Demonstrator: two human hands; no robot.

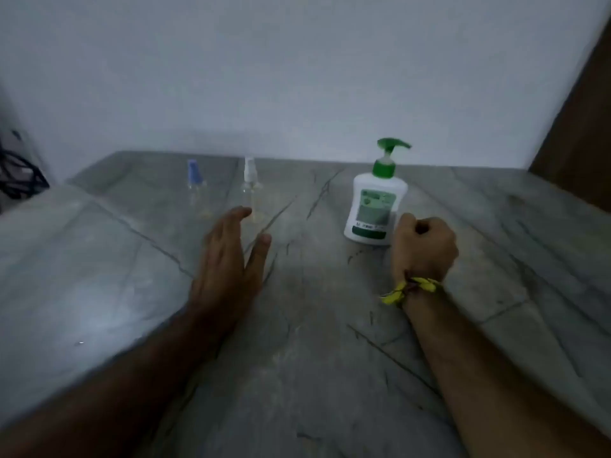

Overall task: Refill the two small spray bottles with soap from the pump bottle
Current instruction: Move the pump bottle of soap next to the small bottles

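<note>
- Reaching forward over the grey veined stone counter (314, 325), the person's left hand (228, 256) is spread flat, fingers apart, holding nothing, its fingertips just short of the clear small spray bottle with the white nozzle (250, 186).
- Right hand (423, 249), a yellow thread band (410, 289) at its wrist, is curled into a loose fist just beside the white pump bottle with the green pump head (377, 206); it seems to grip nothing.
- A second clear small spray bottle, with a blue cap (195, 183), stands left of the first, both upright near the pale wall (297, 77).
- My reading: this is the very start; neither spray bottle looks opened or filled.
- Next likely needs the white-nozzled bottle picked up and its top unscrewed.
- Nothing blocks the reach. Dark cables (16, 173) sit far left, a brown panel (582, 143) far right, both well clear.
- Dim, blurred light makes the clear bottles hard to judge.
</note>
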